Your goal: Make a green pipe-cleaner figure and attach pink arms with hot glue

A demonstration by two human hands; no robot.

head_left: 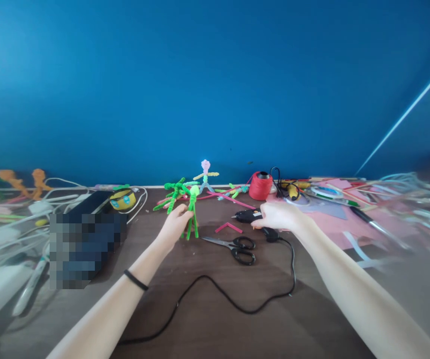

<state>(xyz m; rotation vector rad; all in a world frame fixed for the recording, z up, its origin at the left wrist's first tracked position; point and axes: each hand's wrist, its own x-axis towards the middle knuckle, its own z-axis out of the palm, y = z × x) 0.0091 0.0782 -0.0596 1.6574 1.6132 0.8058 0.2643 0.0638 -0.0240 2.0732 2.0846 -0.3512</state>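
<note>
My left hand (178,223) is closed on a green pipe-cleaner figure (193,200) with a pale green head, held upright by its body. A black glue gun (248,215) lies low over the table with its nozzle to the left; my right hand (277,216) has its fingers curled over the body, partly hiding it. Between the hands are a bent pink pipe cleaner (229,227) and black-handled scissors (233,244), blades to the left. Behind my left hand, another green pipe-cleaner figure (175,189) leans beside a standing pink-headed figure (205,174).
A red thread spool (260,187) stands near the blue wall. The black cord (233,305) loops across the front of the brown table. Pink paper (327,224) and craft pieces lie right. At left are a yellow round object (122,199), white cables and orange figures (40,184).
</note>
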